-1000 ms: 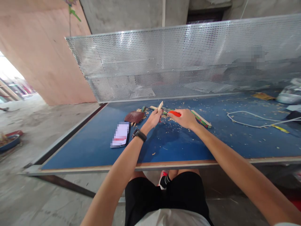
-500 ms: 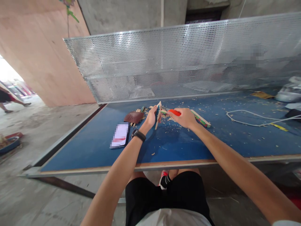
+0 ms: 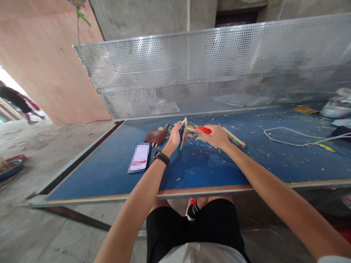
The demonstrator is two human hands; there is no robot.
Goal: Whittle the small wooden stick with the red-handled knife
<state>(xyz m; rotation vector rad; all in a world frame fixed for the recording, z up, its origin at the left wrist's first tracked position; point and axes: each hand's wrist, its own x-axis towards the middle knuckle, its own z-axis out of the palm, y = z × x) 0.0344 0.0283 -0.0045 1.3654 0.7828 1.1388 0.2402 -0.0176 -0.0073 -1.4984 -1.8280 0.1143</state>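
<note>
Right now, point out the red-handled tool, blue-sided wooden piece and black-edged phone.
Red-handled tool (image 3: 203,130): head view, on the handle.
Blue-sided wooden piece (image 3: 182,133): head view, near its middle.
Black-edged phone (image 3: 139,157): head view, on the screen.

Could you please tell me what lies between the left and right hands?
In the head view: the wooden piece in the left hand, the orange-handled tool in the right hand, and, on the blue table, shavings and a wooden strip.
</note>
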